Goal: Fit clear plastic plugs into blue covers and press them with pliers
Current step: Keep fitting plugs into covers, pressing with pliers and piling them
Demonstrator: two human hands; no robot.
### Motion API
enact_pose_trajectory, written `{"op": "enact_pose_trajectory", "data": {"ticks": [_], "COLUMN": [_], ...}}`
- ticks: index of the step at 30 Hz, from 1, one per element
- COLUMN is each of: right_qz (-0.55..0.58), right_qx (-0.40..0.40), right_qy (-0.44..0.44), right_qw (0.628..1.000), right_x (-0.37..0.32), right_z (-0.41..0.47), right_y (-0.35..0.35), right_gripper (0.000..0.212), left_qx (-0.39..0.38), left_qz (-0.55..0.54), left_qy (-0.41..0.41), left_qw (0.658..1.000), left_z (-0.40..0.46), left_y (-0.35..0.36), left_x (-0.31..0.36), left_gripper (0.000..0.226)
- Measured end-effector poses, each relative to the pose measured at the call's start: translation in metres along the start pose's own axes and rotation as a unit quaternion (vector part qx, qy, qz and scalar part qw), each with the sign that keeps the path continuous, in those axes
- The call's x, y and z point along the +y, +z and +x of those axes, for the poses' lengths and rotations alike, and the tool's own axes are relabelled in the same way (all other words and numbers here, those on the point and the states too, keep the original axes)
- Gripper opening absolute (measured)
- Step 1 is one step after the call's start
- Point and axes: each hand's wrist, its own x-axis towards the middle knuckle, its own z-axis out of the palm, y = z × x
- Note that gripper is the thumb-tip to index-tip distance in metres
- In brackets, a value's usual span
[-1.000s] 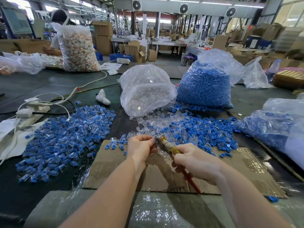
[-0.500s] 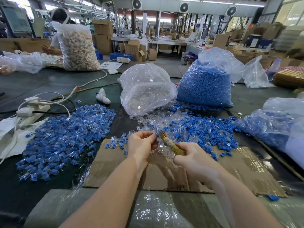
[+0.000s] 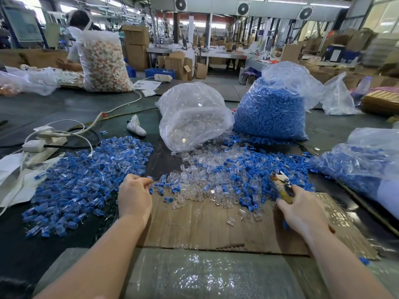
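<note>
Right hand [image 3: 302, 212] has its grip curled tight round the pliers [image 3: 281, 186], whose tip points up over the mixed heap. My left hand [image 3: 135, 196] has bent fingers at the edge of the finished blue pile [image 3: 86, 171]; I cannot tell if that grip holds a piece. Both hands sit over the cardboard sheet [image 3: 205, 227] on the bench [image 3: 54, 108]. Clear plugs [image 3: 200, 180] and blue covers [image 3: 254, 169] lie loose between my hands. Behind them stand a clear plug bag [image 3: 194, 117] and a blue cover bag [image 3: 272, 113], side by side.
</note>
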Motion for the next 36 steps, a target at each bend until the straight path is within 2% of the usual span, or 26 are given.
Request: {"op": "enact_pose_trajectory", "data": {"ticks": [4, 7, 12, 14, 17, 21, 24, 27, 33, 36], "right_qz": [-0.046, -0.056, -0.095, -0.109, -0.087, -0.041, -0.064, -0.068, -0.081, -0.072], "right_qx": [0.002, 0.001, -0.002, 0.051, 0.134, 0.11, 0.094, 0.091, 0.091, 0.089], "right_qy": [0.014, 0.011, -0.003, -0.029, -0.107, -0.161, -0.162, -0.148, -0.132, -0.124], "right_qw": [0.999, 0.998, 0.995, 0.992, 0.981, 0.98, 0.98, 0.982, 0.984, 0.986], "right_x": [0.01, 0.013, 0.009, 0.003, -0.005, -0.014, -0.018, -0.02, -0.024, -0.025], "right_z": [0.004, 0.005, 0.004, 0.0, -0.005, -0.005, -0.002, 0.001, 0.005, 0.005], "right_y": [0.005, 0.008, 0.007, 0.006, 0.009, 0.016, 0.02, 0.022, 0.027, 0.027], "right_gripper": [0.037, 0.044, 0.051, 0.048, 0.031, 0.016, 0.013, 0.011, 0.008, 0.004], "left_qx": [0.009, 0.026, 0.019, -0.023, -0.104, -0.199, -0.275, -0.316, -0.289, -0.267], "left_qz": [0.013, -0.005, -0.047, -0.074, -0.098, -0.139, -0.156, -0.145, -0.127, -0.142], "left_qy": [0.016, 0.031, 0.126, 0.165, 0.209, 0.228, 0.234, 0.236, 0.24, 0.223], "left_qw": [1.0, 0.999, 0.991, 0.983, 0.967, 0.943, 0.919, 0.908, 0.918, 0.927], "left_z": [-0.004, -0.008, -0.03, -0.04, -0.053, -0.067, -0.074, -0.077, -0.073, -0.071], "left_y": [0.005, 0.007, 0.018, 0.023, 0.033, 0.04, 0.043, 0.045, 0.045, 0.045], "left_x": [0.002, 0.011, 0.037, 0.049, 0.062, 0.071, 0.074, 0.074, 0.072, 0.072], "left_gripper": [0.027, 0.027, 0.02, 0.018, 0.017, 0.017, 0.027, 0.035, 0.021, 0.021]}}
